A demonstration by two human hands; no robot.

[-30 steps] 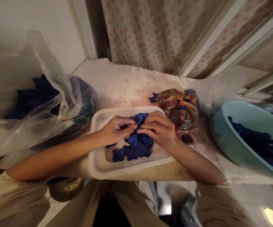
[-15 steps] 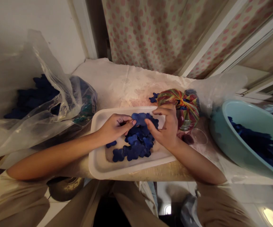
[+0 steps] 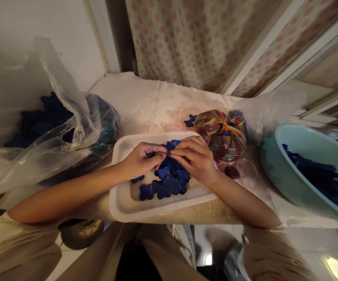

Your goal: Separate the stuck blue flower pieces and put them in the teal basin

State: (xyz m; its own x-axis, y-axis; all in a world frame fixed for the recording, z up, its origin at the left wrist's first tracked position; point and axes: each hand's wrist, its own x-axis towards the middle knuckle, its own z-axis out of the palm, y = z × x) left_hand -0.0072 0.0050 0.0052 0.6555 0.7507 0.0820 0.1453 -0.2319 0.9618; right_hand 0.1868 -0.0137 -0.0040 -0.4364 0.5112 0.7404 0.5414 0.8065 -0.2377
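Two hands are seen in the head view, poised over a white tray (image 3: 120, 199). One small blue piece (image 3: 168, 150) is pinched between the fingertips of the left hand (image 3: 141, 160) and the right hand (image 3: 198, 159); grip narrow, thumbs closed towards forefingers. Lobed blue pieces (image 3: 165, 186) are heaped in the tray, just beneath. The held piece is judged light, thin and pliable, easily creased, probably not slippery; best taken lightly by opposite edges. Most of it is covered by fingers; its outline, and any fold, cannot be made out. Shapes inside the clear bag (image 3: 85, 121) are blurred by film. Contents of the striped bag (image 3: 211, 125) are mostly obscured. The pale teal tub (image 3: 276, 171) is cut off at the right edge.
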